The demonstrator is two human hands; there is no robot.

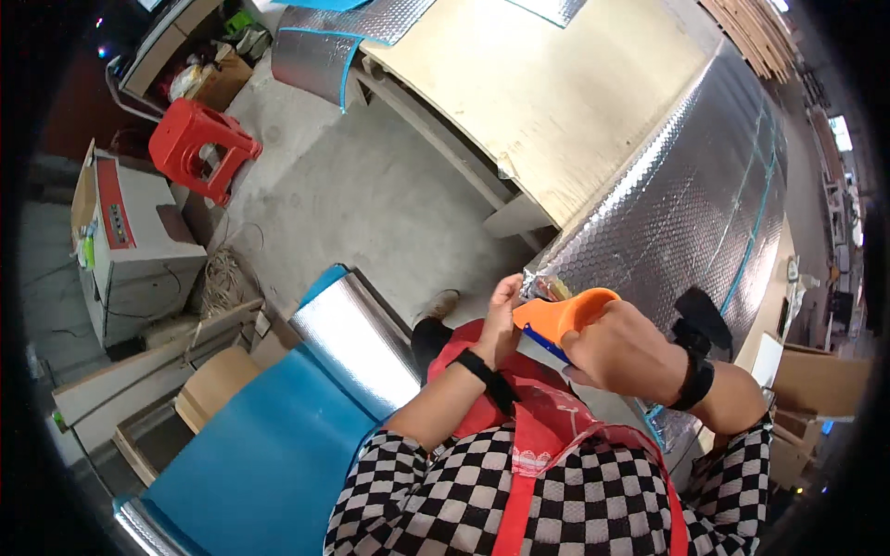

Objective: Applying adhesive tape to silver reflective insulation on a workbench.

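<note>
My right hand (pixel 616 347) is wrapped round an orange and blue tape dispenser (pixel 570 313), held in front of my red apron. Close to the dispenser's far end is my left hand (pixel 502 315), its fingertips pinched together beside the near corner of a silver bubble-foil sheet (pixel 667 190). Whatever is between those fingertips is too small to make out. The foil sheet drapes along the right side of a pale wooden tabletop (pixel 519 83) and has blue lines across it. Both wrists carry black bands.
To my left, blue-backed foil (pixel 269 454) spreads low, with a silver part (pixel 357 343) folded up. A red stool (pixel 199 148), a white carton (pixel 139 250) and a coil of cord (pixel 222 278) stand farther left on the concrete floor (pixel 352 185). Cardboard boxes (pixel 820 380) sit at right.
</note>
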